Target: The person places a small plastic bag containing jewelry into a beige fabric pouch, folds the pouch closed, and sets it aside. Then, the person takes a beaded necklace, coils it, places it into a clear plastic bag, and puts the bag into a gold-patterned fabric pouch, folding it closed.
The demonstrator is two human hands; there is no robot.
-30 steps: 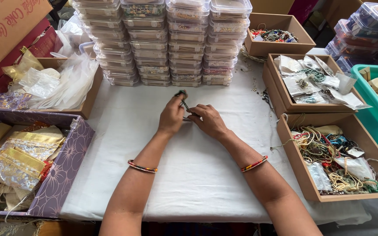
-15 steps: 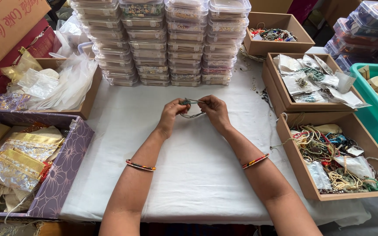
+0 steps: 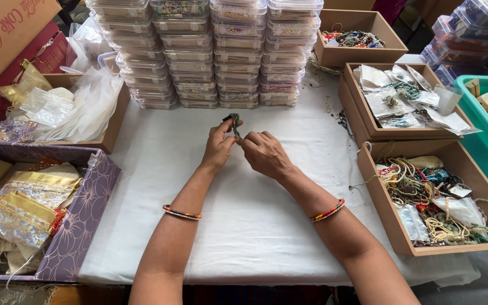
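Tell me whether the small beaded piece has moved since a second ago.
Yes. The beaded piece in both hands has risen toward the stacked clear boxes.

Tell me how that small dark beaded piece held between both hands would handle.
The beaded piece looks floppy, since it loops over the left hand fingertips. Probably light: the right hand only pinches it. Beads may slip.

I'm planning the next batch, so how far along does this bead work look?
Looks done: clear boxes stacked at the back, with beaded pieces showing inside. In hand: the left hand and right hand pinch one small dark beaded piece above the white table. Likely left: tangled strands fill the near right tray, and bagged pieces lie in the tray behind it.
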